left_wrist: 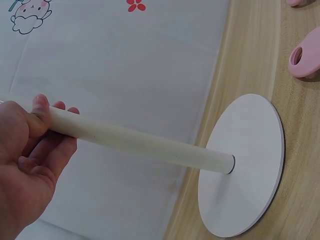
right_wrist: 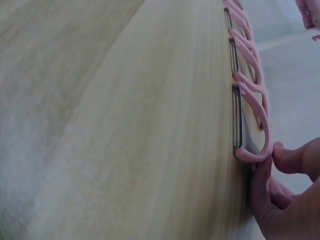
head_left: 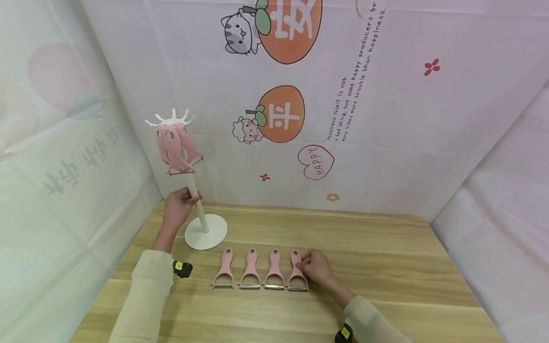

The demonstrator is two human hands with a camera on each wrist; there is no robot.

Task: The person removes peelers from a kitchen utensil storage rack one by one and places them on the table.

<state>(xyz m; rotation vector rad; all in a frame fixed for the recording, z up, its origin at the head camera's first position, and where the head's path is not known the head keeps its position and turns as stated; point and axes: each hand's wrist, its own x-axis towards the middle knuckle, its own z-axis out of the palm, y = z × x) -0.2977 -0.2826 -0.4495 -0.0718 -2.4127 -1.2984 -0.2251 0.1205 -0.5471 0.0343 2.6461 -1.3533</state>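
Observation:
My left hand (head_left: 177, 208) grips the pole (head_left: 200, 215) of a white stand with a round base (head_left: 213, 240). In the left wrist view the thumb and fingers wrap the pole (left_wrist: 135, 145) well above the base. Several pink peelers (head_left: 176, 152) hang from the hooks at the stand's top, overlapping each other. A row of pink Y-shaped peelers lies on the table, blades toward me. My right hand (head_left: 318, 269) pinches the handle of the rightmost peeler (head_left: 295, 258) between thumb and fingers. In the right wrist view this peeler (right_wrist: 266, 131) lies close over the table.
The other peelers in the row (head_left: 275, 259) lie side by side just left of my right hand. White prongs (head_left: 173, 113) fan out at the stand's top. A printed cloth (head_left: 377, 181) rises behind the wooden table (head_left: 386, 267), with white cloth on both sides.

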